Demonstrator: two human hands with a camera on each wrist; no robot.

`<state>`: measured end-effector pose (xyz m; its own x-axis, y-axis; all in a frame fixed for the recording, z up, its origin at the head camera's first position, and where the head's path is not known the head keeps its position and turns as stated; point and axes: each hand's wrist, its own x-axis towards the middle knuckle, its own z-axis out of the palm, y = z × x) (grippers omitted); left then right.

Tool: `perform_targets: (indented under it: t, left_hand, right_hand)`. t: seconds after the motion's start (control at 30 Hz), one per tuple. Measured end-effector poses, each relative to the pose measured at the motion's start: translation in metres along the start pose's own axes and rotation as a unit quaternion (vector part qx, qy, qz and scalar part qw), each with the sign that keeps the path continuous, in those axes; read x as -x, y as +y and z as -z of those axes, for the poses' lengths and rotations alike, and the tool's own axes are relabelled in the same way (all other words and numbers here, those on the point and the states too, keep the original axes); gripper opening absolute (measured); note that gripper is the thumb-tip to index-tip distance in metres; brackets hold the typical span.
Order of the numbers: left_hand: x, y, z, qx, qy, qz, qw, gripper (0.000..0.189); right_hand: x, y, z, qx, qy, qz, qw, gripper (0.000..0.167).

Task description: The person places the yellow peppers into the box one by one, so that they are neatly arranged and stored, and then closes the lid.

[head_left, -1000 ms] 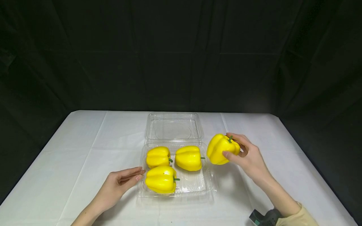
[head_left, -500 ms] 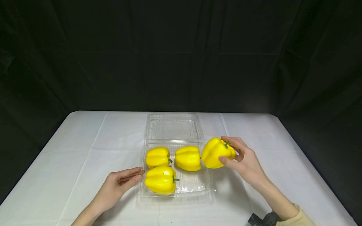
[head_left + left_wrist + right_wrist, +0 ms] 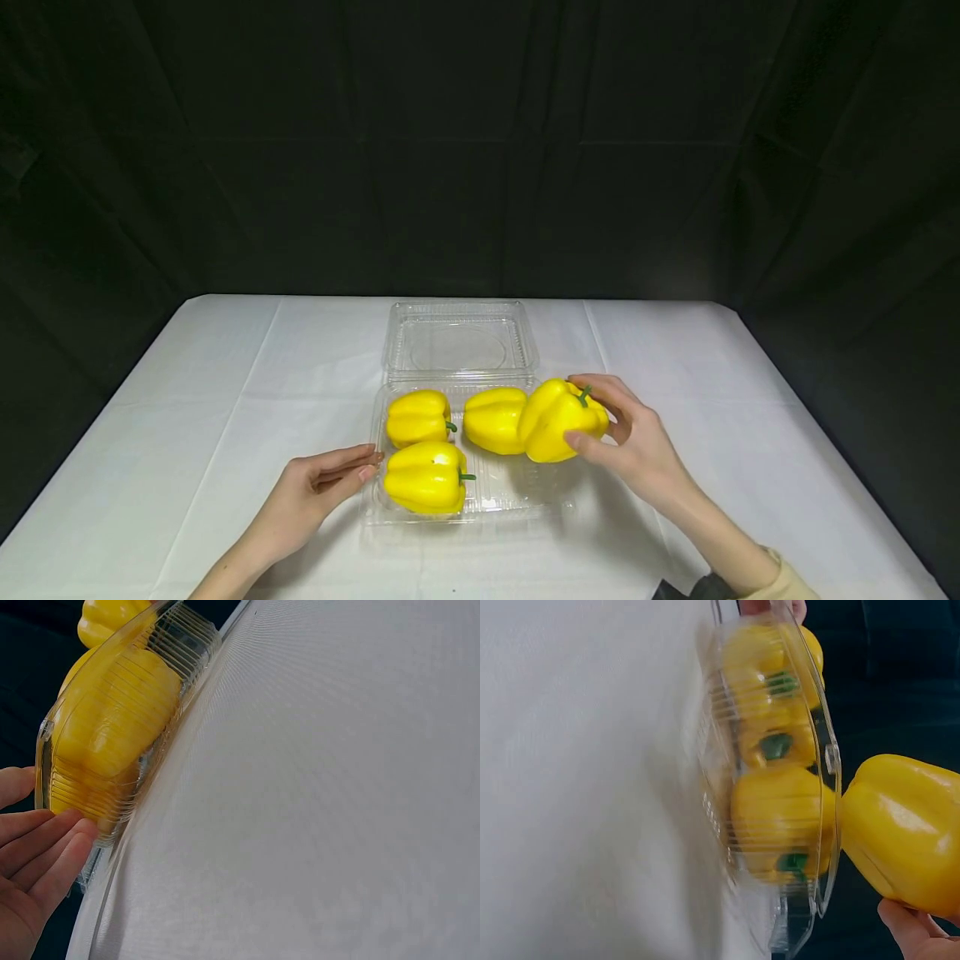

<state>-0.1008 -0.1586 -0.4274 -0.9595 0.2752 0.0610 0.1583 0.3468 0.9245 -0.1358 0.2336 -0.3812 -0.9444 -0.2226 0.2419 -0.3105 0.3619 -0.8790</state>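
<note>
My right hand point(image 3: 637, 442) grips a yellow bell pepper point(image 3: 558, 425) from its right side, thumb in front and fingers behind. That pepper is above the right part of a clear plastic clamshell container point(image 3: 510, 500) and overlaps another bell pepper point(image 3: 491, 421) in the head view. Two more peppers, a rear one point(image 3: 417, 417) and a front one point(image 3: 426, 477), lie in the container's left half. With fairly straight fingers, my left hand point(image 3: 307, 496) touches the container's left edge. In the left wrist view its fingers point(image 3: 52, 855) lie against the ribbed side wall.
The container's lid point(image 3: 461, 337) lies folded back, away from me. A white cloth point(image 3: 187, 400) covers the table, and a black curtain point(image 3: 465, 150) hangs behind it. A dark device point(image 3: 701, 587) sits by the right sleeve.
My right hand has carried its pepper left and slightly nearer to me, from beside the container to above it. The left hand and the other peppers stay almost where they were.
</note>
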Motion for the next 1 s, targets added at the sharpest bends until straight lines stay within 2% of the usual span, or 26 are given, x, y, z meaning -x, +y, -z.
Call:
perform_targets:
  t: [0.27, 0.57, 0.8, 1.0]
  left_hand:
    - [0.000, 0.001, -0.001, -0.001, 0.005, 0.007, 1.0000, 0.043]
    - [0.000, 0.000, -0.001, -0.005, 0.004, 0.000, 1.0000, 0.043]
    - [-0.002, -0.001, 0.000, -0.009, 0.011, 0.024, 0.9996, 0.044]
    - [-0.002, -0.002, 0.000, -0.008, 0.009, 0.023, 0.9997, 0.046]
  right_hand:
    - [0.004, -0.002, -0.008, -0.025, -0.009, 0.018, 0.9995, 0.050]
    - [0.007, -0.003, -0.016, -0.053, -0.024, 0.050, 0.9970, 0.054]
    - [0.010, -0.002, -0.024, -0.068, -0.037, 0.067, 0.9947, 0.056]
    - [0.012, -0.001, -0.029, -0.070, -0.041, 0.069, 0.9943, 0.058]
